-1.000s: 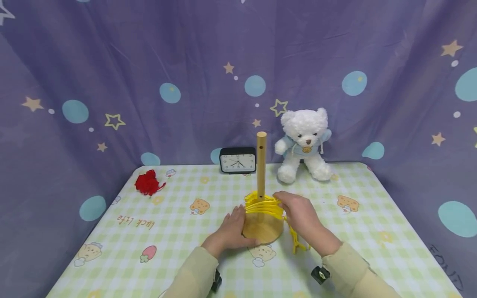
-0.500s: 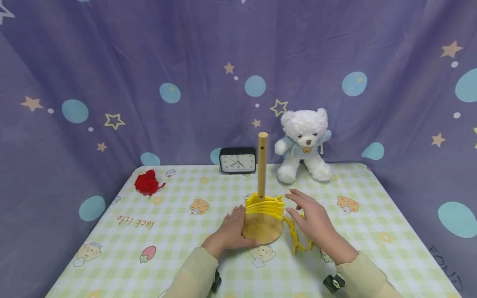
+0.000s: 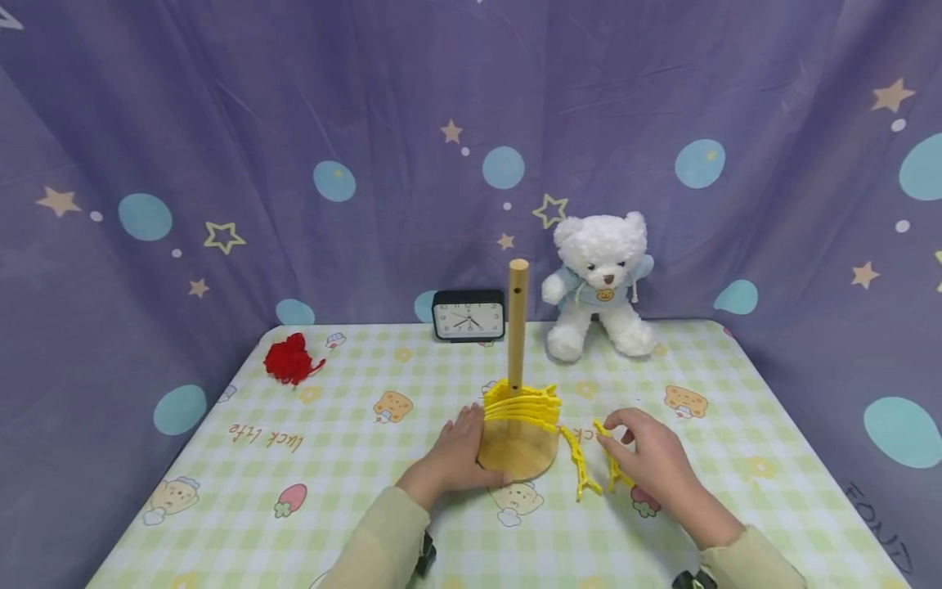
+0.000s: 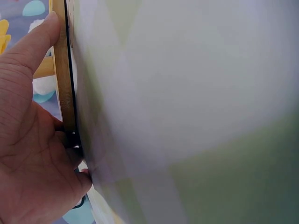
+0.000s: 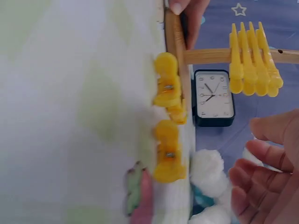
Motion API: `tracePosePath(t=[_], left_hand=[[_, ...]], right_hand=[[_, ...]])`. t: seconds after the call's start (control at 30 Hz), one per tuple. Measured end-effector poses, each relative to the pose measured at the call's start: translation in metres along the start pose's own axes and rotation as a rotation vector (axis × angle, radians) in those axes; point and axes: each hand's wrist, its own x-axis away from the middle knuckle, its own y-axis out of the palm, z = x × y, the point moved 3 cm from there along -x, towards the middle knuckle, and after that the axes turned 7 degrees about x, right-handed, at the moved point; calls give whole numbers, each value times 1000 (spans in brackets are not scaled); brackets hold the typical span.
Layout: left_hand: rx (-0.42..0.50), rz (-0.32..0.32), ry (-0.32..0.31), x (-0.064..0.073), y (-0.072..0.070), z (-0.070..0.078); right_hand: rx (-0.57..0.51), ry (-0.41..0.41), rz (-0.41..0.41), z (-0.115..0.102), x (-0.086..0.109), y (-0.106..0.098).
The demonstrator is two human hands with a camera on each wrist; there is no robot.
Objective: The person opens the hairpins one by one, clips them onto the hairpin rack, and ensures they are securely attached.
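A wooden stand has a round base (image 3: 518,458) and an upright post (image 3: 518,327). Several yellow plastic clips (image 3: 524,409) sit stacked across the lower post, seen side-on in the right wrist view. My left hand (image 3: 456,450) holds the base at its left, the thumb (image 4: 44,37) along the rim and the other fingers bent at the edge. To the right of the base lie two loose yellow clips, a nearer one (image 3: 581,468) and a farther one (image 3: 612,460), each with a metal spring. My right hand (image 3: 651,454), fingers loosely bent and holding nothing, hovers beside the farther clip.
A black alarm clock (image 3: 468,316) stands behind the post. A white teddy bear (image 3: 599,286) sits at the back right, and red yarn (image 3: 290,360) lies at the back left. A checked cloth (image 3: 353,491) covers the table; a purple curtain (image 3: 412,98) hangs behind.
My right hand has let go of the clip at the post and moved right and down to the loose clips. My left hand has stayed on the base.
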Motion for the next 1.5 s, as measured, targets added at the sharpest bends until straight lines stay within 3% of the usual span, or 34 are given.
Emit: tracePosePath(t=[0.2, 0.3, 0.47, 1.07, 1.5], left_hand=[[0, 4, 8, -1, 0, -1], [-1, 6, 7, -1, 0, -1], [-2, 5, -1, -1, 0, -1], [5, 6, -7, -2, 1, -2], [10, 2, -12, -2, 2, -3]], right_hand=[[-10, 177, -214, 12, 9, 7], [23, 188, -289, 17, 12, 10], [95, 135, -331, 22, 15, 15], [142, 65, -356, 25, 16, 22], [121, 81, -342, 27, 16, 20]])
